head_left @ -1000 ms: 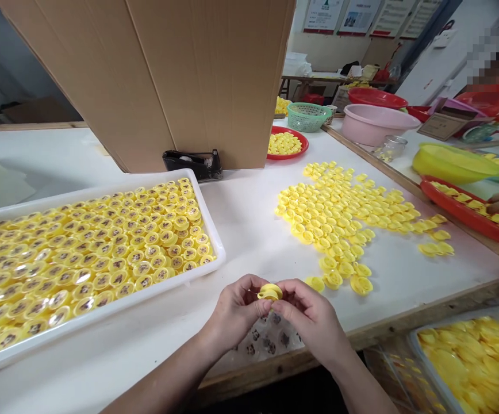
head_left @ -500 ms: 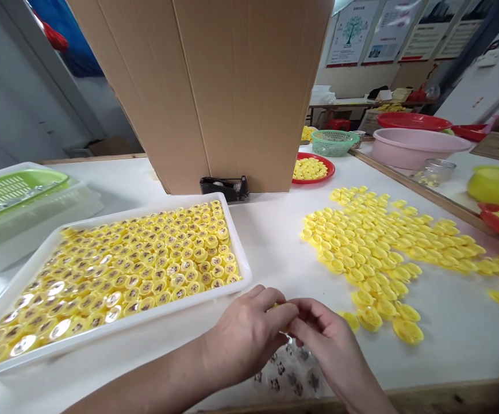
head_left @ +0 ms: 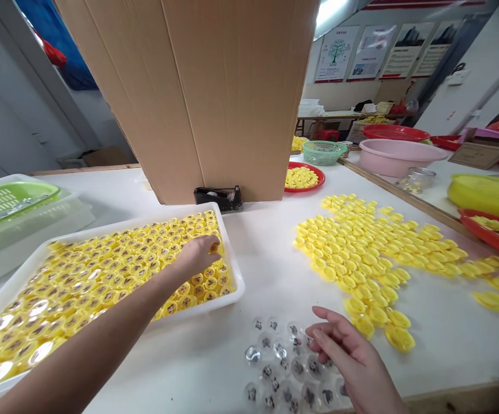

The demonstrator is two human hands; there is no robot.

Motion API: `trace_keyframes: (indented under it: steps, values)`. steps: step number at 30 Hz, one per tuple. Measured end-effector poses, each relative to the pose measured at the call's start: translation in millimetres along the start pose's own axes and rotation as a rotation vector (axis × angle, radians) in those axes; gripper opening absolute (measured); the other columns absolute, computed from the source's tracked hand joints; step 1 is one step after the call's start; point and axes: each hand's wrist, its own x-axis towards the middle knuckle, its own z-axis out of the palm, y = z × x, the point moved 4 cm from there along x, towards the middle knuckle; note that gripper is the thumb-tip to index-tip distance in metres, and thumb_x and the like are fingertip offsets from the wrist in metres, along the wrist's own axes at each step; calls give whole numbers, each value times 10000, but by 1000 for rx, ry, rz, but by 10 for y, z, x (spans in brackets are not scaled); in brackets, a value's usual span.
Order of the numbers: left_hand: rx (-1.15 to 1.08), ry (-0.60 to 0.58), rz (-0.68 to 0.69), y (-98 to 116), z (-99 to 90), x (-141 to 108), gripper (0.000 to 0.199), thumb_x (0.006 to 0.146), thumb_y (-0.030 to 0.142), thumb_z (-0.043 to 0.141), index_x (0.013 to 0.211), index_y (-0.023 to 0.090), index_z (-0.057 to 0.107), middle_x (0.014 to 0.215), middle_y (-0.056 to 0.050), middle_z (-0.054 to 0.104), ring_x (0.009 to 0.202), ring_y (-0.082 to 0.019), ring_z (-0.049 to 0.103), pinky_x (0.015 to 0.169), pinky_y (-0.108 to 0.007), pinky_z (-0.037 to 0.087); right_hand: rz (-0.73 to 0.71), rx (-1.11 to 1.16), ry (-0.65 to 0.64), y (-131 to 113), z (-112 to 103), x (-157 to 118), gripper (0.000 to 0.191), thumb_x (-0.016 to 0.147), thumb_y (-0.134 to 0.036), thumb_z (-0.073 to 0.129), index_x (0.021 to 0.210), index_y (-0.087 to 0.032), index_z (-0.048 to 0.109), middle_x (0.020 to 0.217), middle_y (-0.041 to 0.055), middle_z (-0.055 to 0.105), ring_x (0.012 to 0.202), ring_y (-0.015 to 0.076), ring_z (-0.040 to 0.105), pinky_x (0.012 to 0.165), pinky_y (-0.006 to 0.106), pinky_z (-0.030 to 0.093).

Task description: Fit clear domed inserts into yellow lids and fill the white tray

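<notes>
My left hand (head_left: 196,254) is over the far right part of a white tray (head_left: 231,299). Its fingers pinch a round yellow piece (head_left: 214,248) with a small picture on its face. Rows of similar yellow pieces (head_left: 115,270) with pictures fill the tray. Loosely curled, with thumb and fingers apart, my right hand (head_left: 353,359) hovers at the edge of some clear round discs (head_left: 284,368) printed with small dark figures. Nothing shows between its fingers. Just beyond it lies a spread of plain yellow round pieces (head_left: 353,241).
A tall cardboard box (head_left: 227,103) stands behind the tray, with a black tape dispenser (head_left: 218,198) at its foot. Further right are a red plate (head_left: 322,179) of yellow pieces, a green basket (head_left: 325,153) and a pink basin (head_left: 398,158). A green basket (head_left: 12,198) is at left.
My hands were together above the clear discs. The left has moved away to the tray with the yellow piece; the right has let go and drawn back slightly right, uncovering the discs.
</notes>
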Motion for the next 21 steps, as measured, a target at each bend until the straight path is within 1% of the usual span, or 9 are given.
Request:
trace_keyframes:
  steps: [2, 5, 7, 9, 13, 15, 18, 19, 21]
  values:
    - [32, -8, 21, -3, 31, -1, 244, 728, 290, 585, 946, 204, 653, 878, -68, 645, 858, -253, 563, 749, -337, 440, -6, 5, 11, 18, -5, -7, 487, 730, -465, 682, 1109, -183, 564, 774, 27, 632, 696, 181, 574, 568, 279, 480]
    - [74, -9, 50, 31, 72, 16, 218, 711, 283, 619, 910, 224, 684, 990, -90, 612, 962, -288, 511, 831, -378, 411, -10, 13, 17, 37, 11, -17, 466, 733, -461, 678, 1098, -189, 579, 754, 18, 621, 679, 178, 574, 552, 275, 477]
    - [97, -5, 48, 40, 89, 45, 233, 718, 291, 617, 929, 221, 685, 1020, -104, 586, 966, -296, 501, 831, -392, 409, -9, 14, -5, 50, 28, -24, 464, 726, -463, 684, 1095, -198, 587, 761, 16, 623, 678, 177, 580, 548, 272, 480]
    - [115, -6, 39, 38, 95, 71, 281, 725, 299, 613, 988, 214, 663, 997, -106, 582, 952, -293, 505, 813, -388, 414, -12, 18, -9, 63, 23, -32, 456, 732, -463, 680, 1098, -208, 586, 773, 14, 627, 675, 170, 582, 549, 266, 481]
    - [141, -5, -1, 27, 85, 72, 366, 725, 333, 616, 1057, 181, 584, 963, -105, 594, 928, -284, 515, 778, -367, 418, -9, -14, -13, 104, -55, -40, 436, 752, -455, 666, 1098, -204, 577, 810, 25, 634, 697, 172, 590, 573, 271, 492]
    - [147, -10, -16, 26, 88, 56, 356, 726, 367, 612, 1021, 172, 569, 927, -101, 602, 907, -280, 522, 756, -357, 418, -14, -58, 3, 122, -138, -43, 419, 764, -447, 655, 1092, -197, 580, 817, 28, 634, 707, 177, 597, 591, 279, 496]
    - [138, -18, -28, 18, 98, 41, 344, 731, 402, 596, 982, 171, 552, 881, -93, 603, 867, -276, 537, 729, -350, 417, -65, -170, 84, 102, -342, -55, 368, 781, -443, 622, 1045, -187, 603, 803, 31, 635, 708, 185, 605, 618, 296, 501]
    - [133, -21, -31, 10, 96, 41, 347, 733, 407, 591, 984, 171, 544, 868, -90, 601, 856, -276, 539, 724, -350, 416, -106, -244, 125, 72, -432, -62, 338, 787, -436, 610, 1014, -186, 615, 807, 35, 637, 723, 193, 608, 641, 307, 504]
    - [123, -31, -29, -5, 70, 45, 360, 728, 408, 593, 993, 172, 529, 856, -82, 595, 852, -273, 539, 729, -349, 415, -227, -482, 233, -30, -629, -78, 267, 801, -403, 579, 953, -189, 628, 821, 46, 635, 755, 205, 606, 693, 330, 501]
